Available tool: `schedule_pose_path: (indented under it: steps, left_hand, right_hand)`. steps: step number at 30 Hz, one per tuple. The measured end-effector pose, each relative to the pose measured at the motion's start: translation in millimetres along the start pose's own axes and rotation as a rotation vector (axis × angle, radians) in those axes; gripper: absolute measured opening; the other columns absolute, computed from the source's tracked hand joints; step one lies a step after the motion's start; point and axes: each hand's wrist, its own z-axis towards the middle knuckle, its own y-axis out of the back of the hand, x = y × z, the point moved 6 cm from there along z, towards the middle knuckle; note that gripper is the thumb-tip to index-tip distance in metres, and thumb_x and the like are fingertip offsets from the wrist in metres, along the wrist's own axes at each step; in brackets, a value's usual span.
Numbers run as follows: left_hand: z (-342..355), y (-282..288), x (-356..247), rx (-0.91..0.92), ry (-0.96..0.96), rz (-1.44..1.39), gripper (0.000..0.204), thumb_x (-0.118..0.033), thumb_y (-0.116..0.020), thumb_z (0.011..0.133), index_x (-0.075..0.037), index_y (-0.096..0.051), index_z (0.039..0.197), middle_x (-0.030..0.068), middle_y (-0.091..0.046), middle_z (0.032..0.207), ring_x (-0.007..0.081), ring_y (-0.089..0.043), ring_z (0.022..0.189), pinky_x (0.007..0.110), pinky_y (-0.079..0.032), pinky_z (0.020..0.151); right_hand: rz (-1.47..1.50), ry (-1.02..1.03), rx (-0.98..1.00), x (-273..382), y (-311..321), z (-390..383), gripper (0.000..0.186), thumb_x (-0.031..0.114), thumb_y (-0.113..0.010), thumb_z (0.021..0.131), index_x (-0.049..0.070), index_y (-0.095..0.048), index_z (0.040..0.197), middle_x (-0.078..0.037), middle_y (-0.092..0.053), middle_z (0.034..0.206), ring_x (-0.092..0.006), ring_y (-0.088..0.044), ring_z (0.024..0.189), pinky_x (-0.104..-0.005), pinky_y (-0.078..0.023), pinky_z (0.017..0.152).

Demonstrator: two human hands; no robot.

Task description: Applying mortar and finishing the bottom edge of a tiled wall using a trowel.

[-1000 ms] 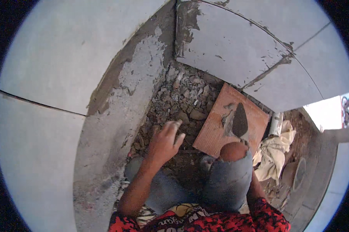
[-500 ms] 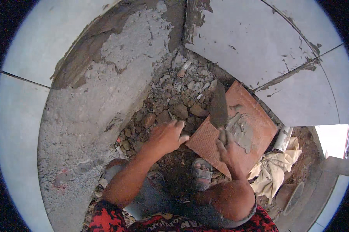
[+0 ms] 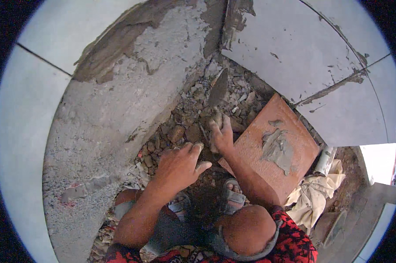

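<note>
My right hand [image 3: 221, 133] is closed round the handle of a trowel [image 3: 218, 90]. Its grey, mortar-smeared blade points away from me, over the rubble [image 3: 191, 118] near the corner. My left hand [image 3: 180, 164] hovers above the stones with thumb and forefinger apart, holding nothing; its other fingers are partly hidden. Right of my right forearm lies a square terracotta-coloured tile [image 3: 250, 151], ridged side up. A lump of wet grey mortar [image 3: 280, 151] is spread on its middle.
A rough cement wall [image 3: 105, 131] rises on the left, and white wall tiles [image 3: 285, 48] with mortar smears on the right. Beside the tile are a white pipe [image 3: 325, 160], a cream cloth [image 3: 314, 190] and a bucket-like container [image 3: 330, 228]. My sandalled feet stand between my hands and body.
My right hand has swung left with the trowel, from beside the mortar on the tile to over the rubble near the corner. The left hand stays open, slightly lower.
</note>
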Motion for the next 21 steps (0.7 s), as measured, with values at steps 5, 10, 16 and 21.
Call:
schedule_pose_path:
  steps: [5,10,16,21]
  left_hand:
    - [1,11,10,-0.200,-0.037,-0.132,0.051,-0.043,-0.052,0.082,-0.003,-0.049,0.115,0.0180,-0.057,0.105,0.0327,-0.057,0.092,0.042,-0.045,0.080]
    - [-26,25,23,-0.428,-0.135,-0.353,0.039,-0.027,-0.059,0.082,-0.003,-0.051,0.111,0.0160,-0.059,0.100,0.0288,-0.061,0.081,0.036,-0.048,0.071]
    - [-21,17,21,-0.429,-0.208,-0.410,0.037,-0.029,-0.052,0.085,-0.001,-0.050,0.109,0.0178,-0.056,0.099,0.0345,-0.057,0.087,0.041,-0.047,0.072]
    - [-41,25,32,-0.406,-0.149,-0.400,0.037,-0.027,-0.055,0.083,-0.001,-0.050,0.109,0.0170,-0.057,0.100,0.0319,-0.059,0.083,0.039,-0.048,0.072]
  right_hand:
    - [-0.038,0.009,0.022,40,-29,36,0.054,0.029,-0.053,0.083,-0.003,-0.031,0.122,-0.028,-0.055,0.097,-0.0409,-0.055,0.089,-0.0419,-0.043,0.078]
    - [0.186,0.341,-0.315,97,-34,28,0.054,0.027,-0.051,0.084,-0.008,-0.031,0.120,-0.030,-0.047,0.112,-0.0407,-0.050,0.100,-0.0391,-0.040,0.084]
    - [-0.177,0.260,-0.091,13,-70,49,0.057,0.029,-0.046,0.088,-0.005,-0.024,0.128,-0.025,-0.045,0.111,-0.0399,-0.046,0.101,-0.0374,-0.036,0.089]
    - [0.111,0.264,-0.229,111,-52,13,0.043,0.023,-0.045,0.088,-0.007,-0.032,0.116,-0.020,-0.050,0.097,-0.0294,-0.050,0.088,-0.0385,-0.039,0.081]
